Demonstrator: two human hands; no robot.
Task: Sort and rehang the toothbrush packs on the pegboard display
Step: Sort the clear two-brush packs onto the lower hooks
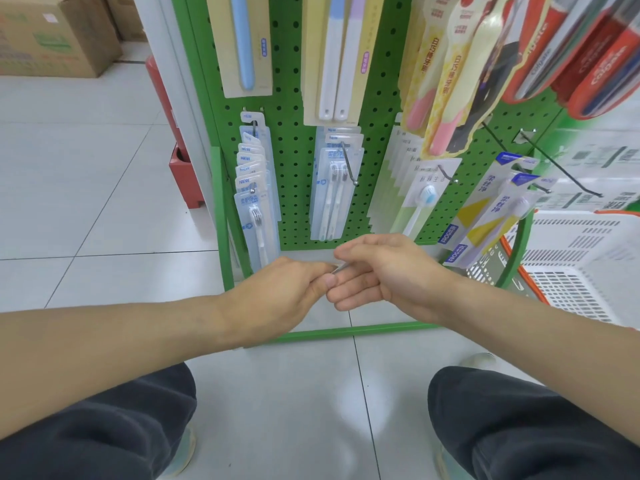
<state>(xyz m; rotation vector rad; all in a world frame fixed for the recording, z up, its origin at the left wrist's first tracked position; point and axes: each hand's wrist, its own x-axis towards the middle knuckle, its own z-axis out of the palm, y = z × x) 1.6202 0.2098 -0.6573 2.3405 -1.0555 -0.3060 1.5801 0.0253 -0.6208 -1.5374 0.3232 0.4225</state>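
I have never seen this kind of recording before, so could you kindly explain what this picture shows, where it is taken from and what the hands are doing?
There is no machine here: a person wears a wide-angle camera on the head, looking forward and down, so you see their own forearms and knees as they crouch on a tiled floor. In front stands a green pegboard with toothbrush packs hanging on metal hooks: a row of clear packs marked NEW at lower left, a clear twin pack beside it, and yellow-and-white FROG packs at the right. One hook at the far right carries nothing. A white plastic basket sits on the floor at the right. The left hand and right hand meet low in front of the board, pinching a small thin metal piece between them; what it is cannot be told.
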